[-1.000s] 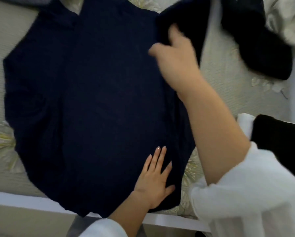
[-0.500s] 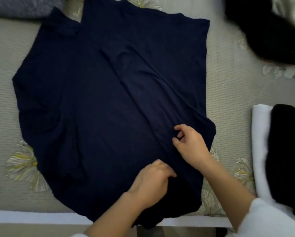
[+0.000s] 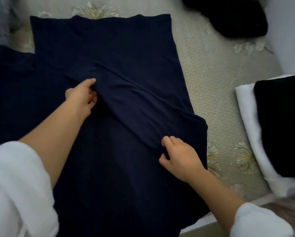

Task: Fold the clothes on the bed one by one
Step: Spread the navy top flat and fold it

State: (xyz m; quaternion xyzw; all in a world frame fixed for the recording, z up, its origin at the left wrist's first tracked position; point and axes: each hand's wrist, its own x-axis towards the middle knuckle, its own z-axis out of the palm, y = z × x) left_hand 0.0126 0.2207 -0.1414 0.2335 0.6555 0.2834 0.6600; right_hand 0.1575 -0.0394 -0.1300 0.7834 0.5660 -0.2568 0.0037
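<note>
While the navy top (image 3: 119, 48) lies spread on the bed (image 3: 215, 77) with its right side turned inward, the left hand (image 3: 81, 98) pinches that fold's edge at ten o'clock and the right hand (image 3: 179, 156) pinches it at five — next, I judge, they smooth it flat.

The light is soft and dim. The dark blue shirt (image 3: 119, 168) is so dark its folds barely show. The white sleeve (image 3: 20, 185) and the corners look blurry.
</note>
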